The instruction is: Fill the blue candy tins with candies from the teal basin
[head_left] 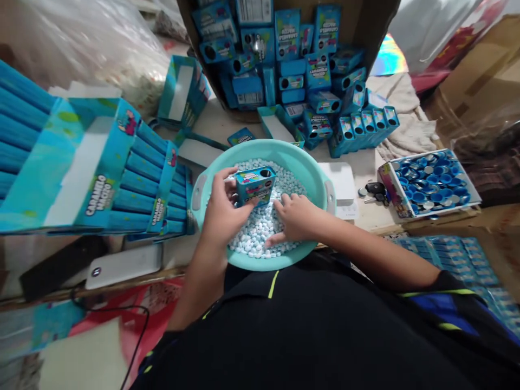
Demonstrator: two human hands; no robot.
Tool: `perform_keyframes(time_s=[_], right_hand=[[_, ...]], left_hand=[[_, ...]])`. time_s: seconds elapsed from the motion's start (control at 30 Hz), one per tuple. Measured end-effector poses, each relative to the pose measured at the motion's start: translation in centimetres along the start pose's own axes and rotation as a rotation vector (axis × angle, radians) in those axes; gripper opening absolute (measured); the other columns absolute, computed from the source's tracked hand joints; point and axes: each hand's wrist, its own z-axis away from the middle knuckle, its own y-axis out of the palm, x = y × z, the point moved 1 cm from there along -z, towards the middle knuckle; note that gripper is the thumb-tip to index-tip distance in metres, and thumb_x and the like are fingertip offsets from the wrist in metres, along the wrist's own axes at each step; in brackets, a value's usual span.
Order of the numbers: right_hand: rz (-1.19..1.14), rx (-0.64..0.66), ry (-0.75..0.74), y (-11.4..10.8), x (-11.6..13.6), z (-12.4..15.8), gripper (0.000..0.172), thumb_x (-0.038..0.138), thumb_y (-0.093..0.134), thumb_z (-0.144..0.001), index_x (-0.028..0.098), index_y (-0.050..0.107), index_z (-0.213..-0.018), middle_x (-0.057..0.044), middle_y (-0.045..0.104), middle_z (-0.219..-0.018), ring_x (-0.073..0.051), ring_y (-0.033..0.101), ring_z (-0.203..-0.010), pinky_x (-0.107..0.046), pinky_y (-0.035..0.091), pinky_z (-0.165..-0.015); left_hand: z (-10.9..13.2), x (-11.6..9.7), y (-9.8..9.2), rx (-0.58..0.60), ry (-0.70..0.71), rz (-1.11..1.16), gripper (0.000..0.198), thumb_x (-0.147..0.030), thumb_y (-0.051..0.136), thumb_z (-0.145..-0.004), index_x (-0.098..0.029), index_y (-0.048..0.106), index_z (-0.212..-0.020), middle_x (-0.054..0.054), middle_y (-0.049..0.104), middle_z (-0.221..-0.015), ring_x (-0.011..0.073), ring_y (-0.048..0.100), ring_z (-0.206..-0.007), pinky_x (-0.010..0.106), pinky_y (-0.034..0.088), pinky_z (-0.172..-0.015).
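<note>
Basin, teal plastic (280,154), round, with two side handles, at centre frame on the worktop (219,124), holding a heap of white and pale blue candies (260,230).

Left hand (221,208): fingers (217,184) clenched around a small teal box (255,186), printed, with a round dark opening at one end; box held tilted just above the candies, within the basin's rim.

Right hand (296,216): palm down, grasping nothing, fingers (280,206) released and spread, touching the candies just beside the box.

Nearby stock: cardboard carton (365,21), upper centre, packed with loose teal boxes (288,32); further teal boxes spill onto the worktop in front of it. Row of joined teal boxes (361,130) right of the carton. Large teal display trays (93,162) of blue packs at left of frame, near the basin. Open tray of blue and silver caps (430,184), right of frame. Keys (376,189) between that tray and the basin. White folded card (339,181) touching the basin's right side. Silver-backed phone (124,265) and black phone (60,268), lower left. Stacked flat blue packs (455,265), lower right. Crumpled pale cloth (406,116), upper right.
</note>
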Motion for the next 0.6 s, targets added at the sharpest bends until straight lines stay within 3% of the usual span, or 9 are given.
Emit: perform_keyframes(time_s=[0.07, 0.17, 0.37, 0.47, 0.6], right_hand=[[-0.027, 0.01, -0.026, 0.0, 0.2, -0.1, 0.096, 0.084, 0.061, -0.089, 0.003, 0.059, -0.141, -0.029, 0.067, -0.132, -0.043, 0.069, -0.117, -0.047, 0.053, -0.094], [-0.107, 0.036, -0.039, -0.2, 0.1, -0.4, 0.077, 0.073, 0.065, -0.094, 0.007, 0.062, -0.134, -0.024, 0.071, -0.125, -0.036, 0.074, -0.103, -0.041, 0.053, -0.08], [-0.288, 0.024, 0.005, -0.9, 0.1, -0.6, 0.034, 0.038, 0.072, -0.093, 0.015, 0.072, -0.118, -0.015, 0.081, -0.106, -0.029, 0.072, -0.091, -0.036, 0.043, -0.07], [-0.481, -0.097, 0.054, -1.0, -0.2, -0.2, 0.031, 0.029, 0.067, -0.088, 0.018, 0.075, -0.116, -0.009, 0.08, -0.095, -0.023, 0.068, -0.083, -0.034, 0.041, -0.069], [-0.928, -0.329, 0.147, -1.3, -1.1, 0.7, 0.022, 0.037, 0.064, -0.088, 0.02, 0.073, -0.098, 0.0, 0.067, -0.072, -0.014, 0.057, -0.062, -0.03, 0.042, -0.058]], left_hand=[[0.2, -0.3, 0.0, 0.067, -0.008, -0.007, 0.084, -0.019, 0.089, -0.078, -0.032, 0.052, -0.152, 0.009, 0.069, -0.131, 0.0312, 0.074, -0.119, 0.047, 0.066, -0.099], [0.2, -1.0, -0.2, 0.141, 0.026, -0.028, 0.075, -0.015, 0.081, -0.083, -0.033, 0.057, -0.151, 0.011, 0.064, -0.147, 0.0338, 0.068, -0.132, 0.05, 0.062, -0.109], [0.2, -2.1, -0.5, 0.203, 0.112, -0.082, 0.044, -0.018, 0.078, -0.083, -0.026, 0.072, -0.126, 0.009, 0.071, -0.127, 0.0311, 0.07, -0.124, 0.048, 0.061, -0.106], [0.3, -2.2, -0.5, 0.199, 0.056, -0.04, 0.043, -0.019, 0.079, -0.082, -0.024, 0.07, -0.124, 0.009, 0.074, -0.126, 0.0299, 0.073, -0.118, 0.047, 0.06, -0.104], [0.5, -2.5, -0.4, 0.179, -0.009, -0.024, 0.043, -0.019, 0.078, -0.081, -0.023, 0.068, -0.122, 0.008, 0.076, -0.123, 0.0289, 0.074, -0.115, 0.046, 0.06, -0.104]])
